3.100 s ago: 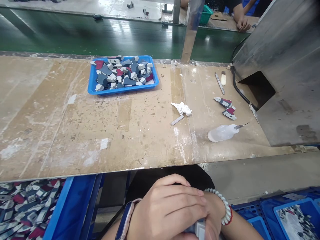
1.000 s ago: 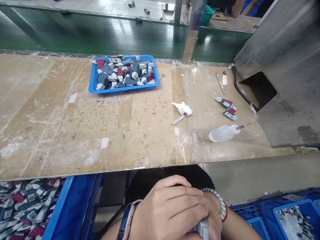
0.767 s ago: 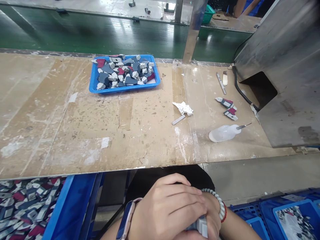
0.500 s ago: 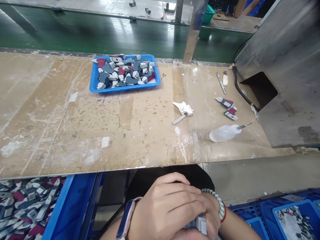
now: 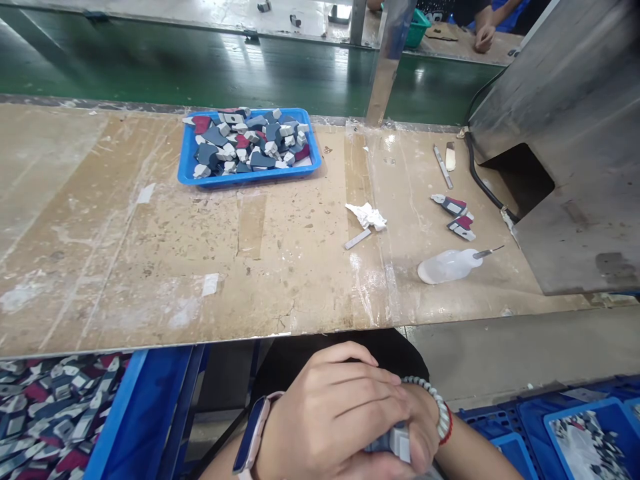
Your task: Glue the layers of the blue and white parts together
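Note:
Near the bottom of the view, my left hand (image 5: pixel 330 407), with a watch on its wrist, lies wrapped over my right hand (image 5: pixel 424 420), which wears a beaded bracelet. Between them they clasp a small grey-and-white plastic piece (image 5: pixel 400 442); only its end shows by the fingers, and the rest is hidden. Much of my right hand is covered by the left. The clasped hands are low, in front of the table edge and above my lap.
On the cardboard-covered table (image 5: pixel 295 267) are a blue tray (image 5: pixel 250 179) of similar pieces, crumpled tissue (image 5: pixel 369 217), a squeeze bottle (image 5: pixel 450 265) and two loose pieces (image 5: pixel 457 217). A metal housing (image 5: pixel 575 160) stands right; bins (image 5: pixel 120 413) sit below. Beyond the green conveyor (image 5: pixel 175 67) is a co-worker's hand (image 5: pixel 484 38).
My hands stay clasped around the piece, with barely any shift. Small dark items on the conveyor have moved left. A co-worker's hand has come down onto the far table.

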Demonstrator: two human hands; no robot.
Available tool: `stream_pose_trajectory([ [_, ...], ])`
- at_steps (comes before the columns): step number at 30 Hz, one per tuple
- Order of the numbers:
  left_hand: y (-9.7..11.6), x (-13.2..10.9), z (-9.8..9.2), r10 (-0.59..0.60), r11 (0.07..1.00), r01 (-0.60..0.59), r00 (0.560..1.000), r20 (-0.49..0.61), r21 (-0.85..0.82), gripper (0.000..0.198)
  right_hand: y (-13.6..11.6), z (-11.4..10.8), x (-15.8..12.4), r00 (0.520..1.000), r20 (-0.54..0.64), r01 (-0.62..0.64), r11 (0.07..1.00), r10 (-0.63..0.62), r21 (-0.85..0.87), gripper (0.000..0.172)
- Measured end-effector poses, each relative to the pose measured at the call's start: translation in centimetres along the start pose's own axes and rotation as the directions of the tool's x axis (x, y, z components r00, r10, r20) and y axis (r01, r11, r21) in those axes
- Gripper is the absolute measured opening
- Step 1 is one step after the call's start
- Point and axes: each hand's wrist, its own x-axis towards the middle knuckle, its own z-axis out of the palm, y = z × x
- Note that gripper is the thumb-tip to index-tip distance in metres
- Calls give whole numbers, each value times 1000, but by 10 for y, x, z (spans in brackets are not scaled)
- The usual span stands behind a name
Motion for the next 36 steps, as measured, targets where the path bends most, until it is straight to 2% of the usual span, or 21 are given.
stream_pose_trajectory([
  [5, -2, -1, 1, -18, 1000, 18, 1000, -7, -8, 39, 11, 7, -2, 982, -66, 183, 981, -179, 66, 47],
  [14, -2, -1, -1, -17, 1000, 17, 1000, -16, -18, 37, -9, 2, 17, 914, -224, 371, 921, -339, 118, 52],
  [19, -2, -1, 0, -11, 1000, 11, 1000, -21, -15, 36, -20, -1, 23, 862, -289, 464, 878, -416, 120, 36],
  [23, -2, 0, 0, -10, 1000, 9, 1000, -22, -20, 35, -23, -7, 22, 874, -244, 459, 879, -420, 133, 42],
  [30, -1, 0, 0, 0, 1000, 0, 1000, -20, 19, 36, -1, 0, 1, 923, -190, 357, 929, -335, 97, 53],
  [33, 0, 0, 1, -11, 1000, 12, 999, -34, 26, 35, 4, 4, -1, 972, -97, 223, 970, -214, 94, 57],
  [36, 2, 1, 0, -10, 999, 12, 999, -39, 40, 37, 3, 6, 2, 1000, -23, -12, 1000, 11, -24, 47],
])
